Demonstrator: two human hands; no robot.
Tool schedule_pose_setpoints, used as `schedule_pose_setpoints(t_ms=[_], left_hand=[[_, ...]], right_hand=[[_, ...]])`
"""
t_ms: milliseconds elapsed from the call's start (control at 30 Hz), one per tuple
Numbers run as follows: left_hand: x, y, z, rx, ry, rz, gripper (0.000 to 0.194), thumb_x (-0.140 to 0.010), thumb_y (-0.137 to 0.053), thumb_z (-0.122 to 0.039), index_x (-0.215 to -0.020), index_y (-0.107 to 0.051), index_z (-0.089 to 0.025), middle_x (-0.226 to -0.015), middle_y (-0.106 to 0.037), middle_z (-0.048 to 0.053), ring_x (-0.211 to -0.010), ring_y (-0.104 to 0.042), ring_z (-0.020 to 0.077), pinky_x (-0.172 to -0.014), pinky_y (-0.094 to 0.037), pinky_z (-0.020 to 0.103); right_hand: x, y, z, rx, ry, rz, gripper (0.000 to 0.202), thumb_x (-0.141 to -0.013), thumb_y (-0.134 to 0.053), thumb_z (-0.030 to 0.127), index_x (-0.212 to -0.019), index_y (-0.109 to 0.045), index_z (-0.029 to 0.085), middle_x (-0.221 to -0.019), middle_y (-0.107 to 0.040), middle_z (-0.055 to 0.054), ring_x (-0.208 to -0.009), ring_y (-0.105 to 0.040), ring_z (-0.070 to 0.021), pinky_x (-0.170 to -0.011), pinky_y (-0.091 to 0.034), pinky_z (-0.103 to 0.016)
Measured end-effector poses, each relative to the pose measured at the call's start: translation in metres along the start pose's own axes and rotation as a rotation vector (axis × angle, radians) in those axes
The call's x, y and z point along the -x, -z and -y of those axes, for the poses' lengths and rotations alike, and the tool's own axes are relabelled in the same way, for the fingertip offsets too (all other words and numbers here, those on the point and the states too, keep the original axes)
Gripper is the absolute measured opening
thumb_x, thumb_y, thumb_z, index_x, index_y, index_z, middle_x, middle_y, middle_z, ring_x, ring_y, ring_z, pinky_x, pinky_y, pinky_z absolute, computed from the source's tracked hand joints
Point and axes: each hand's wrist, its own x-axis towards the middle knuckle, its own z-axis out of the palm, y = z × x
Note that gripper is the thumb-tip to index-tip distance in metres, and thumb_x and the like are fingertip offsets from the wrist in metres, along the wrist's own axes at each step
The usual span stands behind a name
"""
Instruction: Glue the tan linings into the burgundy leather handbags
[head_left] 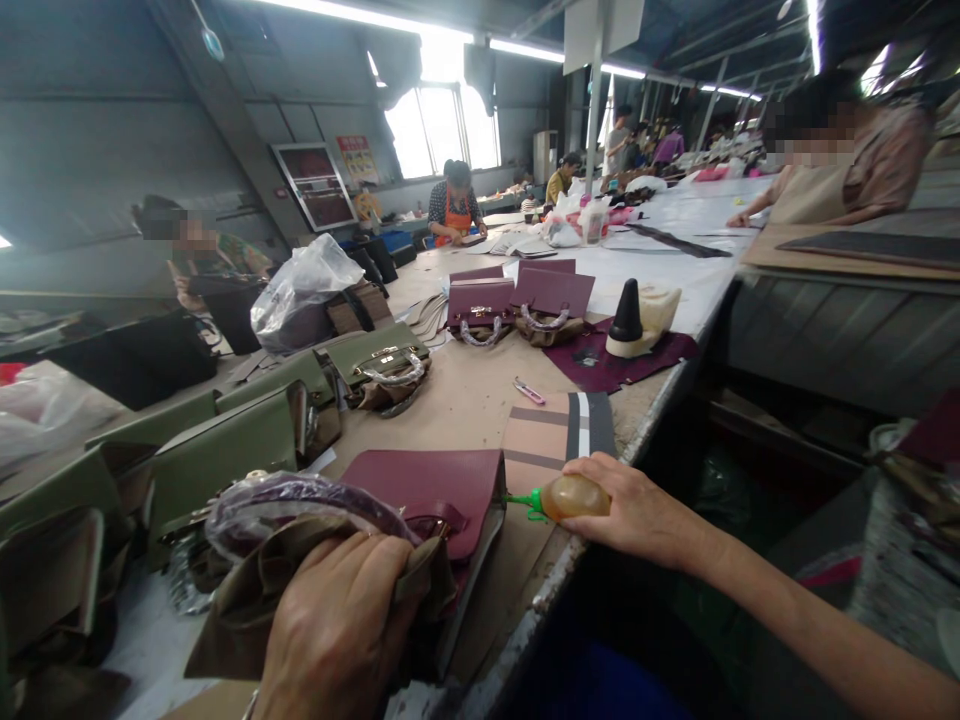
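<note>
Head view: the left hand (341, 615) grips the cloth (247, 590) of a maroon bag (431, 490), between the hands on the bench (465, 390); the right hand (634, 510), closed around a bottle (576, 497), holds its green nozzle (534, 501) at the bag's edge. Green bags (225, 440) lie beyond the left hand, a cutter (529, 391) beyond the right.

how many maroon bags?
3: near maroon bag in the left hand; left rear bag and right rear bag, side by side farther up the table. Others may be hidden.

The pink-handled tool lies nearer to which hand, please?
Right. The right hand holds a bottle this side of the tool; the left hand on brown fabric is farther toward the wearer.
</note>
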Motion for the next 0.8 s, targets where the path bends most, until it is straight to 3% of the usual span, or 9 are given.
schedule_pose_setpoints(t_ms=[167, 567, 800], left_hand=[[0.003, -0.001, -0.004, 0.010, 0.070, 0.057, 0.027, -0.095, -0.041, -0.029, -0.076, -0.056, -0.018, -0.068, -0.056, 0.001, -0.066, -0.053, 0.0160, -0.067, -0.036, 0.030], [0.009, -0.004, -0.002, 0.008, -0.041, -0.019, 0.022, -0.095, -0.042, -0.027, -0.081, -0.056, -0.017, -0.069, -0.060, 0.001, -0.065, -0.056, 0.0150, -0.065, -0.040, 0.029], [0.021, -0.009, -0.001, -0.009, -0.071, -0.029, 0.020, -0.096, -0.040, -0.025, -0.087, -0.055, -0.016, -0.074, -0.063, 0.003, -0.068, -0.060, 0.0161, -0.067, -0.042, 0.029]], right_hand=[[0.001, -0.007, -0.004, 0.015, -0.029, 0.030, 0.037, -0.072, -0.066, 0.032, -0.105, -0.057, 0.017, -0.097, -0.055, -0.007, -0.088, -0.056, -0.0213, -0.085, -0.044, -0.035], [0.002, -0.007, 0.000, -0.033, -0.057, 0.060, 0.035, -0.070, -0.067, 0.035, -0.099, -0.060, 0.018, -0.095, -0.059, -0.007, -0.086, -0.057, -0.0217, -0.082, -0.045, -0.035], [0.001, -0.009, -0.001, -0.058, -0.055, 0.013, 0.036, -0.070, -0.068, 0.035, -0.101, -0.059, 0.019, -0.095, -0.058, -0.005, -0.086, -0.057, -0.0208, -0.082, -0.044, -0.033]])
